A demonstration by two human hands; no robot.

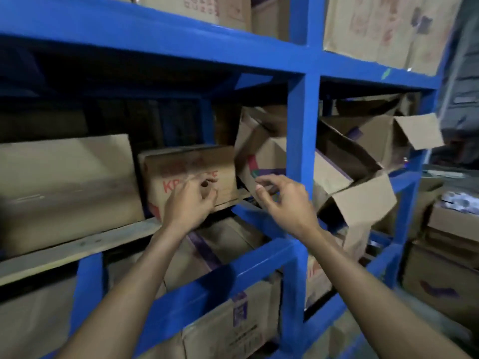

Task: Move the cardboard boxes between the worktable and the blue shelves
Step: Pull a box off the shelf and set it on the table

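A small cardboard box with red letters stands on the middle level of the blue shelves. My left hand is right in front of its face, fingers loosely curled and holding nothing. To its right a tilted cardboard box leans against the blue upright. My right hand reaches to that box's lower corner, thumb and fingers bent but not closed on it. The view is blurred, so I cannot tell whether either hand touches a box.
A large plain box stands left of the small one on a wooden board. Open-flapped boxes fill the right bay. More boxes sit on the level below and above. Stacked boxes stand at the far right.
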